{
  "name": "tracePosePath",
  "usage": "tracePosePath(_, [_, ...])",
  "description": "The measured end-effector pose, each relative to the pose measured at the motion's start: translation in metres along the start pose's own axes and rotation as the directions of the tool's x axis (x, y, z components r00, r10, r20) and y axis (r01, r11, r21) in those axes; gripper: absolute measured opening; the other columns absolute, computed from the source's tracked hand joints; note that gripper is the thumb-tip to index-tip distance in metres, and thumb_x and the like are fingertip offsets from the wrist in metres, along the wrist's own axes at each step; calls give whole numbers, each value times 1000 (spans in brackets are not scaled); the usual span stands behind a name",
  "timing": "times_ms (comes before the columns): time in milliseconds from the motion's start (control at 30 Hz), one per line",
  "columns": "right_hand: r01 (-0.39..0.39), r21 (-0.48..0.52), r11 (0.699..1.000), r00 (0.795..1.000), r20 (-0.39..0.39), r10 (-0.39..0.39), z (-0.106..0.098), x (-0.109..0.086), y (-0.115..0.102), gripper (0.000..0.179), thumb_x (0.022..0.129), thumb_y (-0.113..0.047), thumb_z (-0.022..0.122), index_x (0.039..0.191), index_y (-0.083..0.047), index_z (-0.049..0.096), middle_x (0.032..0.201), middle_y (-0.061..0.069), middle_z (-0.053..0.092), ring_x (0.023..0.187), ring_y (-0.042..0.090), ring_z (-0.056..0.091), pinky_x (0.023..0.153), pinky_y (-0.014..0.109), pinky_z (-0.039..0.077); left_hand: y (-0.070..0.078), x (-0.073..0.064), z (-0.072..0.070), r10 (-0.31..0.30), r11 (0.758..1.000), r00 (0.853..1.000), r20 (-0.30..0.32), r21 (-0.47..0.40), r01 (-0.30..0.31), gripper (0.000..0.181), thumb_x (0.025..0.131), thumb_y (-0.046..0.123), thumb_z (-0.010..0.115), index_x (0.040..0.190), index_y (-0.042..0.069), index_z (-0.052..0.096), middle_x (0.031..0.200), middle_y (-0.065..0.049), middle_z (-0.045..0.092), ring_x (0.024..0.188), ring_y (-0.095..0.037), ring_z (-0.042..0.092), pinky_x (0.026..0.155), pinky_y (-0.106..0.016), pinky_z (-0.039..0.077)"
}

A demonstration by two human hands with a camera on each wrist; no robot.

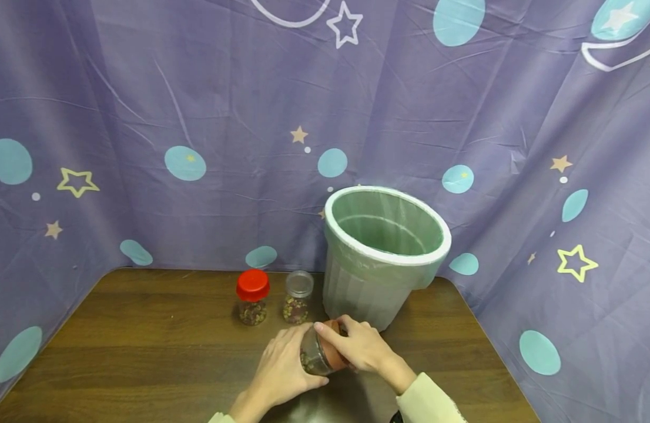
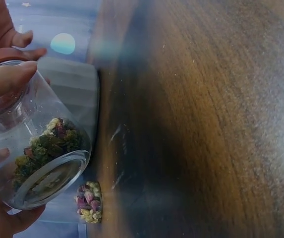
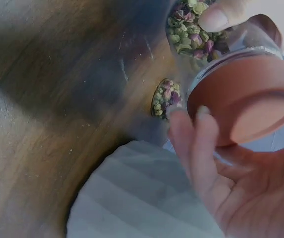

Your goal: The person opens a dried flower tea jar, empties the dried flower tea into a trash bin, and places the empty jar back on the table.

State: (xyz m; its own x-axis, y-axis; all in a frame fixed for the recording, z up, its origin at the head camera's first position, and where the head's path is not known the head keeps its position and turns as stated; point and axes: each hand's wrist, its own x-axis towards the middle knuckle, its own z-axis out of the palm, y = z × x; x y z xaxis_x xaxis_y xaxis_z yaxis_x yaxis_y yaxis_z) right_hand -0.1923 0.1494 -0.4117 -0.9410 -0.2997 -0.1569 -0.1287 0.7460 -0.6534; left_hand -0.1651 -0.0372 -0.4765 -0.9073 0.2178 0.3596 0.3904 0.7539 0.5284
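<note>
Clear glass here: with the left hand [image 1: 280, 367] curled round the tilted jar [image 1: 313, 355] at six o'clock and the right hand [image 1: 365, 349] gripping its orange-brown lid [image 1: 332, 352], best turn evenly without squeezing. Beyond, see a red-capped jar [image 1: 253, 298] at ten, a clear-capped jar [image 1: 297, 299] at eleven and a bin [image 1: 362, 291] at one; cannot read any brand, label or writing.

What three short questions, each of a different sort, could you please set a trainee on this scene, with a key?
1. Multiple choice: what colour is the top of the leftmost jar?
a) blue
b) red
c) white

2. Fill in: the left hand holds the body of the tilted jar, while the right hand is at its brown ____.

3. True or false: three jars are standing on the table.

Key: 1 b; 2 lid; 3 false, two stand there and the third is held.
</note>
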Motion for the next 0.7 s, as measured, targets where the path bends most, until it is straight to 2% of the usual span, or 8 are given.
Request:
tracePosePath(200, [27,-129,991,997,-65,-36,5,-1,-4,86,92,-72,41,128,4,56,97,18,72,73,25,70,63,37,56,0,-1,1,9,1000,1000,-12,11,-9,94,54,51,90,133,13,54,127,-6,65,114,-28,60,87,-53,51])
tracePosePath(367, [91,-175,980,994,-50,-102,4,-4,-4,79,93,-68,43,129,1,56,97,14,73,79,26,72,64,35,55,0,-1,1,3,1000,1000,-15,24,-2,95,52,50,91,131,11,55,125,-6,65,112,-28,61,87,-52,51])
tracePosePath(500, [167,-189,968,985,-6,-171,1,-5,-2,77,94,-65,45,138,-2,49,107,13,72,84,22,71,67,32,55,-1,-2,1,-17,1000,1000,-12,17,18,95,52,50,91,132,12,55,126,-6,65,113,-28,61,89,-53,51])
tracePosePath(600, [205,-171,964,979,29,-203,0,-6,2,77,94,-63,48,146,-7,41,121,13,67,99,26,69,78,37,56,-2,-3,1,-36,999,999,-12,8,36,96,52,50,91,133,11,55,126,-7,65,114,-29,61,90,-54,51])
tracePosePath(700, [216,-133,967,976,51,-211,-1,-7,5,82,93,-63,50,151,-9,32,128,13,63,108,29,66,85,42,55,-2,-3,0,-48,999,999,-6,3,48,97,53,50,90,134,10,54,127,-8,65,115,-29,60,91,-55,51])
